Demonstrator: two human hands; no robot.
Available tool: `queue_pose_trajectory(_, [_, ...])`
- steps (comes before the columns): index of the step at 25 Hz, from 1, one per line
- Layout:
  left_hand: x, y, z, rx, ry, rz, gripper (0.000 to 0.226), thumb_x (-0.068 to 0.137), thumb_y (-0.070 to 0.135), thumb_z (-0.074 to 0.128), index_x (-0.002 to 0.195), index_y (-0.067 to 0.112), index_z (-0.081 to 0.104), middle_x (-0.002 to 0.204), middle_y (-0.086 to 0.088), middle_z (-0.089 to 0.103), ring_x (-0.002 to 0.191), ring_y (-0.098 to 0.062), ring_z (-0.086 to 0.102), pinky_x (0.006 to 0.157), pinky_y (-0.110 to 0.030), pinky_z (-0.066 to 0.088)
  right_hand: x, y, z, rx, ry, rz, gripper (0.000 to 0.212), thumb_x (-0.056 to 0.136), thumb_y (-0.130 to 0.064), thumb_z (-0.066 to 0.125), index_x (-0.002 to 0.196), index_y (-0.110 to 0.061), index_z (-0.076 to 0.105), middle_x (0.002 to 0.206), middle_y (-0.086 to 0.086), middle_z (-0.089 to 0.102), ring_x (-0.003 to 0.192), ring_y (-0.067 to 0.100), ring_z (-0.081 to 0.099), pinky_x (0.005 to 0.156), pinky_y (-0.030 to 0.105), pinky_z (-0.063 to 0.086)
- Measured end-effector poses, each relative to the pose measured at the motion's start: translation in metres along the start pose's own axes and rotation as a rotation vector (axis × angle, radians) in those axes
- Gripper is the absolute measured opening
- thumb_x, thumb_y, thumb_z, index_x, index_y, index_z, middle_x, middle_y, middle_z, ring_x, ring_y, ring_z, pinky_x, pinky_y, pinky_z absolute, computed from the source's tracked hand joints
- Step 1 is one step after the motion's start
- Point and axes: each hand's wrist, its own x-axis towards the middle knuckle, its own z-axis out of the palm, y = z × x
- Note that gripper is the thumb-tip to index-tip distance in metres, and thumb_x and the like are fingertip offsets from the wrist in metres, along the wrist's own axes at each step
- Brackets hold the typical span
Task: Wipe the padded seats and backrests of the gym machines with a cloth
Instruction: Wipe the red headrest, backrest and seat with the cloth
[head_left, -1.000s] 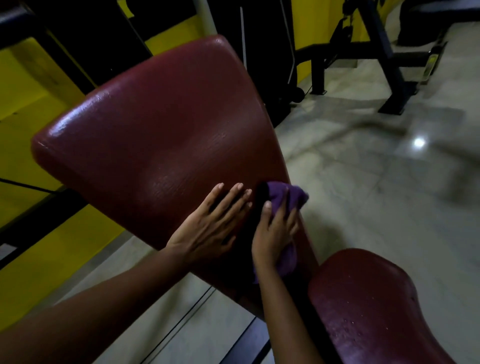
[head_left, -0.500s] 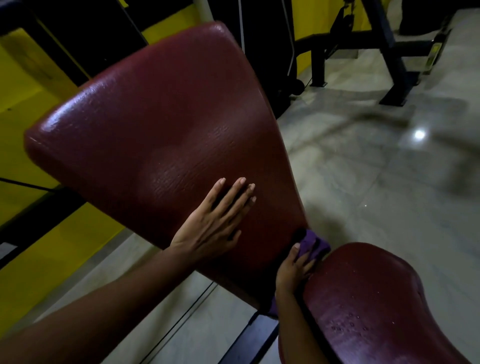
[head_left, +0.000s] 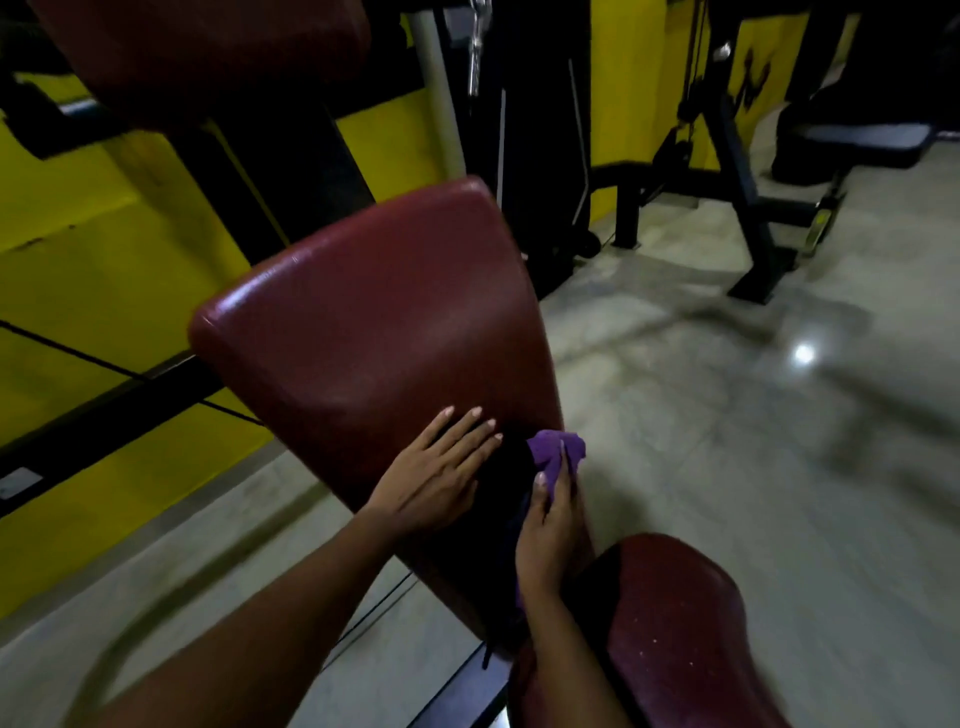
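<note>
A dark red padded backrest (head_left: 374, 322) slopes across the middle of the head view. Its red padded seat (head_left: 670, 629) lies at the lower right, speckled with small droplets. My left hand (head_left: 436, 478) rests flat on the lower part of the backrest, fingers straight. Just to its right, my right hand (head_left: 548, 530) presses a purple cloth (head_left: 553, 449) against the backrest's lower right edge, fingers curled over the cloth. Most of the cloth is hidden under that hand.
Another red pad (head_left: 197, 52) hangs at the top left above a black frame post (head_left: 291, 176). A black bench frame (head_left: 748, 208) stands at the back right on the glossy tiled floor (head_left: 753, 415). Yellow wall panels (head_left: 93, 249) run along the left.
My right hand has slid the cloth back up from the gap by the seat to the backrest's lower right edge. The view has pulled back, showing more of the machine above.
</note>
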Motion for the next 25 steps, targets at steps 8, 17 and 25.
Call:
queue_pose_trajectory(8, [0.018,-0.02,-0.079,-0.261,0.346,-0.667,0.047,0.09,0.028,0.042,0.133,0.01,0.051,0.138,-0.007,0.052,0.135,-0.02,0.035,0.115,-0.04,0.018,0.08,-0.132,-0.05,-0.079,-0.263,-0.558,0.047,0.092,-0.048,0.028,0.138,-0.051,0.027,0.146,0.005,0.038,0.124,0.02,0.038,0.103,0.037,0.037])
queue_pose_trajectory(17, [0.024,-0.114,-0.108,-0.06,0.333,-1.125,0.049,0.089,0.029,0.036,0.126,0.003,0.056,0.126,-0.017,0.06,0.124,-0.032,0.052,0.11,-0.043,0.021,0.126,-0.255,0.038,-0.273,-0.395,-1.119,0.052,0.081,-0.03,0.041,0.133,-0.036,0.039,0.132,0.013,0.053,0.116,0.026,0.043,0.094,0.039,0.042])
queue_pose_trajectory(25, [0.021,-0.128,-0.085,0.05,0.224,-1.213,0.051,0.086,0.037,0.037,0.118,0.007,0.062,0.111,-0.013,0.067,0.1,-0.031,0.063,0.093,-0.038,0.032,0.173,-0.242,0.096,-0.349,-0.395,-1.344,0.046,0.083,-0.052,0.04,0.123,-0.031,0.052,0.123,0.008,0.059,0.119,0.021,0.04,0.103,0.04,0.021])
